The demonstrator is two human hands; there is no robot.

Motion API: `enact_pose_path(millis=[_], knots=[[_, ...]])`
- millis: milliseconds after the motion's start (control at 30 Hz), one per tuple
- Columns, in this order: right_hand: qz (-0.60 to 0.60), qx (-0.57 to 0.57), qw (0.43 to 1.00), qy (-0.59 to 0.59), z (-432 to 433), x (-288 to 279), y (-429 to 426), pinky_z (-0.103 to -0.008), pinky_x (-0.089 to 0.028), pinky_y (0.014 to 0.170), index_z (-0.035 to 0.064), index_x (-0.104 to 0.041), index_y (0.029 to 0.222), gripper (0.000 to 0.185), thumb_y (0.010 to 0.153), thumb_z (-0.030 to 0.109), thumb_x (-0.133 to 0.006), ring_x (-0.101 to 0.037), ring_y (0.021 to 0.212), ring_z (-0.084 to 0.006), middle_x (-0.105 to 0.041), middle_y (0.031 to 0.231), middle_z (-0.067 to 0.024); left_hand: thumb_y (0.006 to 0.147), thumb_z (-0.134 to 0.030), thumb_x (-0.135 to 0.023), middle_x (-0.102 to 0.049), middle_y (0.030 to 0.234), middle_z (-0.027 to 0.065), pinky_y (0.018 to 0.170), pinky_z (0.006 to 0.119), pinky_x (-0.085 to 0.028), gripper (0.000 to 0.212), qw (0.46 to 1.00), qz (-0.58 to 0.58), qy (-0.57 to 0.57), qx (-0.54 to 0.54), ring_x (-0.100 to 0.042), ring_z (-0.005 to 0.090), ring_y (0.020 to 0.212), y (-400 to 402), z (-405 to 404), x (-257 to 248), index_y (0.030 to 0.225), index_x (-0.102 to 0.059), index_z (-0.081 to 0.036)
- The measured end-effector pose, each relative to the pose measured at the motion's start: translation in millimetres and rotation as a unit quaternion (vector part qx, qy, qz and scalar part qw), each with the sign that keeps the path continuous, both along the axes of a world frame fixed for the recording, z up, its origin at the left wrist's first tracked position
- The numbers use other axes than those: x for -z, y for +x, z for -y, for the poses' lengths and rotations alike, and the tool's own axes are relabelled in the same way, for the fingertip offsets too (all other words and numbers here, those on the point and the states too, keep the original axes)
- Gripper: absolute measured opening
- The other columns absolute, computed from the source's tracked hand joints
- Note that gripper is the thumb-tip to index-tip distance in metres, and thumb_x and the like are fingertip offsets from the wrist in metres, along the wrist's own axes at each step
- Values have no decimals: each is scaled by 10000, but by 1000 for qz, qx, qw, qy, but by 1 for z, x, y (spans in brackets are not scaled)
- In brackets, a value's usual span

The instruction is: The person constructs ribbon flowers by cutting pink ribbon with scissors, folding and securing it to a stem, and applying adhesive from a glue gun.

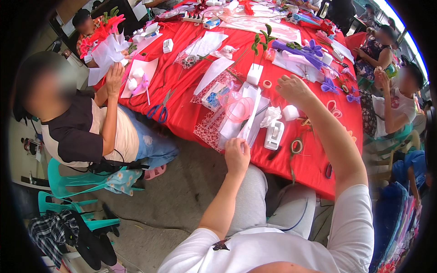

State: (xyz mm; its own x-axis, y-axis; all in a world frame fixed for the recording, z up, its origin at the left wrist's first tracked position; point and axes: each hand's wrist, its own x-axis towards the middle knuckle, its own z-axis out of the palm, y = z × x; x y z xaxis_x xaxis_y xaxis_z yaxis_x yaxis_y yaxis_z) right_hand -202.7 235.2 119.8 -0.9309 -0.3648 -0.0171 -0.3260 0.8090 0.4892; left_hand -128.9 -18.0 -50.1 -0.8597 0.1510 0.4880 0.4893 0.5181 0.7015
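At the table's near edge, my left hand [237,155] pinches the lower end of a folded strip of white paper [252,116]. Beneath and beside that strip lie white lace mesh [209,131] and a coil of sheer pink ribbon [239,109]. My right hand [293,89] is stretched out over the red cloth with its fingers curled. Whether it holds anything small is hidden. Just left of it are a small roll of tape [267,84] and a white foam block [254,74] with green fuzzy stems [263,44] standing in it.
Nearer me are a white tape dispenser [274,135], crumpled tissue [271,116], another foam block [290,112] and a green tape roll [296,146]. Blue-handled scissors [160,109] and a pink glue gun [142,85] lie leftward. Purple fuzzy flowers [313,48] lie right. A person [82,119] sits at left.
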Motion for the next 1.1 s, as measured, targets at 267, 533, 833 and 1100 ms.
enact_pose_path(millis=[267, 533, 833, 1100], knots=[[-128, 101, 986, -21, -23, -66, 76, -335, -509, 841, 70, -648, 938, 151, 815, 120, -577, -595, 1019, -216, -627, 991, -56, 760, -103, -721, -583, 1030, 139, 836, 431, -456, 98, 1000, -7, 25, -5, -568, 330, 924, 4, 5, -9, 829, -658, -75], [-316, 185, 771, -520, -26, -35, 222, -344, -481, 736, 36, -638, 1068, 222, 862, -11, -570, -606, 833, -228, -627, 908, -89, 798, -127, -735, -628, 957, 98, 762, 362, -473, 83, 988, 41, 127, 75, -581, 238, 840, 26, 9, -79, 846, -698, -70], [-75, 131, 450, -880, 126, 2, 310, -181, -372, 551, 22, -624, 1097, 214, 888, -12, -592, -501, 671, -25, -565, 802, 32, 910, -127, -663, -700, 910, 68, 547, 208, -521, 106, 712, 397, 461, 350, -683, 135, 818, 78, 6, -176, 993, -674, -61], [-184, 92, 561, -802, 164, -27, 359, -214, -432, 627, 18, -647, 1095, 248, 858, -53, -637, -545, 712, -73, -530, 819, -25, 915, -118, -651, -700, 963, 140, 584, 246, -597, 147, 680, 345, 493, 420, -702, 206, 860, 119, 21, -230, 1018, -661, -13]])
